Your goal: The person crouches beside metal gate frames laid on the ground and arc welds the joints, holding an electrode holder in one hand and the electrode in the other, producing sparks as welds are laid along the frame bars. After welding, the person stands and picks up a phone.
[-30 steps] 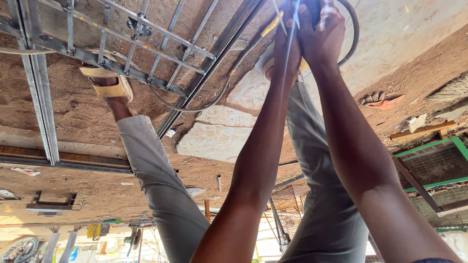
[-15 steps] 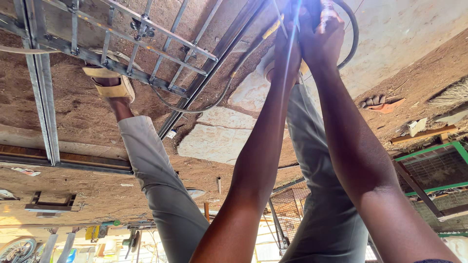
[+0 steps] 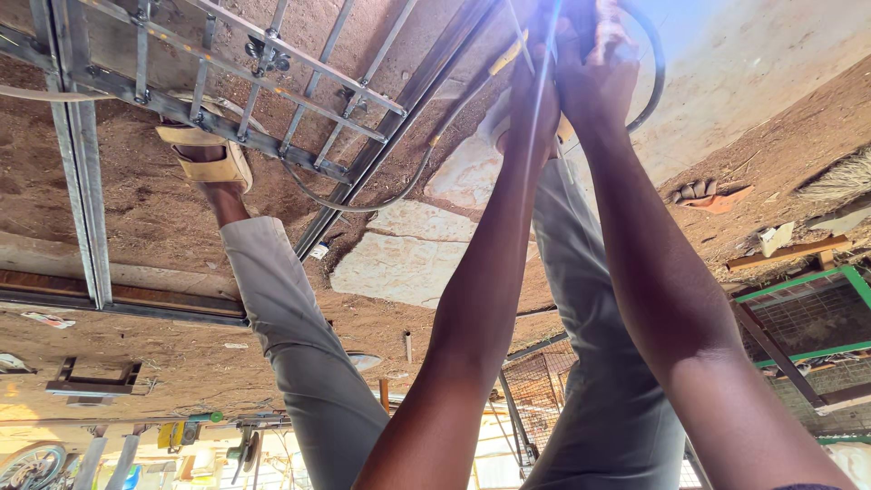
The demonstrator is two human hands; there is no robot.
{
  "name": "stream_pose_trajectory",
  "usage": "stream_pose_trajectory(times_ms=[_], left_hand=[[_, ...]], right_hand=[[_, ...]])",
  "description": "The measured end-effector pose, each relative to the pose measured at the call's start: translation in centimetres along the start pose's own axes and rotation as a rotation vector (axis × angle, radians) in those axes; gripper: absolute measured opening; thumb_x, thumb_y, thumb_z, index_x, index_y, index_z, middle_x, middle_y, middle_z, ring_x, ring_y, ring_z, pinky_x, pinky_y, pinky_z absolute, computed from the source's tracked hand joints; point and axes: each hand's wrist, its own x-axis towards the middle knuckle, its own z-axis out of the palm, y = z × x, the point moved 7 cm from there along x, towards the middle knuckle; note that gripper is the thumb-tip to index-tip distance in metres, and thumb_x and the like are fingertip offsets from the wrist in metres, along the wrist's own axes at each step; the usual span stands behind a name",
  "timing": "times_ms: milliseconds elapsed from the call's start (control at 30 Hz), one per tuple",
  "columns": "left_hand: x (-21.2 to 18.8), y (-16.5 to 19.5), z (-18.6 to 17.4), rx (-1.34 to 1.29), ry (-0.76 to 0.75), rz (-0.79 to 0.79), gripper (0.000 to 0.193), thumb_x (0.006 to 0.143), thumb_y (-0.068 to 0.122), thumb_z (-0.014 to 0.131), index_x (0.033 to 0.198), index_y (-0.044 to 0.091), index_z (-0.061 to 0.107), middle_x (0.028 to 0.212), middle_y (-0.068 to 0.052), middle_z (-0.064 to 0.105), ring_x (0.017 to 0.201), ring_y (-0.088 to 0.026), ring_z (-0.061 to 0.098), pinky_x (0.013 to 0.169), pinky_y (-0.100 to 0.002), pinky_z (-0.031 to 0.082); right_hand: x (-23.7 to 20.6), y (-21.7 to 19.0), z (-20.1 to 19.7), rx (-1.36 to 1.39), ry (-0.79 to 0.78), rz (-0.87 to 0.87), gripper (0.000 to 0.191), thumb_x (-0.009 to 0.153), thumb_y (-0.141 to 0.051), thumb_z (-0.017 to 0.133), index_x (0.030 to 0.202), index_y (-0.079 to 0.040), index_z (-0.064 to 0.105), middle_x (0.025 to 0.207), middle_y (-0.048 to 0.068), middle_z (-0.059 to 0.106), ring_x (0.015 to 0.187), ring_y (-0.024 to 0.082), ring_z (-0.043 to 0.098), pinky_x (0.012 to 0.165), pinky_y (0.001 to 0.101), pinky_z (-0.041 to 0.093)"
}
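Steel rod pinched low over the gate frame, hardly moved from a second before.

Both hands stayed bunched together near the ground: the left hand (image 3: 533, 86) and right hand (image 3: 594, 68) were closed around a thin metal rod (image 3: 542, 118) and a black cable (image 3: 655, 73), just beside the dark steel bar (image 3: 399, 118) of the frame (image 3: 227, 63). Only the view had drifted slightly; a sandalled foot (image 3: 204, 154) held its place on the dirt.

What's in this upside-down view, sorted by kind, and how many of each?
Hands: 2, left hand and right hand, both at the metal rod
Metal rods: 1
Black cables: 1, black cable
Metal grille frames: 1, grille frame
Tan sandals: 1, sandal
Total: 6
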Motion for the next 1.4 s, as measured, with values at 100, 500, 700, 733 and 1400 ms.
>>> stream_pose_trajectory(times_ms=[100,500,700,733,1400], left_hand=[[-0.5,1.2,0.0,-0.04,-0.009,0.076,0.055,0.111,0.041,0.038,0.153,0.008,0.048,0.144,-0.021,0.059,0.131,-0.033,0.058,0.107,-0.043,0.045],[1.9,-3.4,0.3,-0.12,-0.004,0.008,0.05,0.108,0.036,0.047,0.145,0.003,0.054,0.126,-0.016,0.067,0.115,-0.027,0.064,0.094,-0.038,0.051],[1.9,-2.7,0.2,-0.041,0.01,0.077,0.057,0.111,0.044,0.043,0.144,0.0,0.055,0.126,-0.019,0.068,0.116,-0.03,0.064,0.096,-0.041,0.05],[1.8,-2.7,0.1,-0.009,0.03,0.016,0.059,0.109,0.047,0.041,0.146,0.001,0.052,0.127,-0.018,0.067,0.118,-0.029,0.063,0.097,-0.041,0.048],[-5.9,-4.1,-2.2,-0.213,-0.188,0.093,0.062,0.112,0.047,0.039,0.16,0.006,0.039,0.13,-0.009,0.06,0.075,-0.013,0.049,0.058,-0.025,0.04]], right_hand=[[-0.2,0.1,0.1,0.059,-0.038,0.03,0.036,0.105,-0.022,0.071,0.132,0.001,0.065,0.095,0.021,0.076,0.087,0.039,0.074,0.078,0.0464,0.056],[-0.1,1.5,0.9,0.112,-0.1,0.207,0.031,0.105,-0.03,0.068,0.117,-0.001,0.068,0.078,0.013,0.075,0.069,0.026,0.076,0.067,0.0384,0.057],[-0.1,1.1,0.6,0.106,-0.053,0.088,0.028,0.106,-0.026,0.068,0.117,0.0,0.068,0.09,0.017,0.077,0.08,0.032,0.077,0.074,0.0425,0.058],[0.0,1.1,0.6,0.082,-0.036,0.064,0.026,0.106,-0.024,0.068,0.117,0.0,0.069,0.093,0.018,0.078,0.083,0.033,0.078,0.075,0.0434,0.059],[-3.7,5.0,-4.3,-0.06,-0.094,-0.12,0.036,0.096,-0.008,0.082,0.124,0.002,0.061,0.102,0.019,0.073,0.09,0.033,0.076,0.08,0.0412,0.06]])
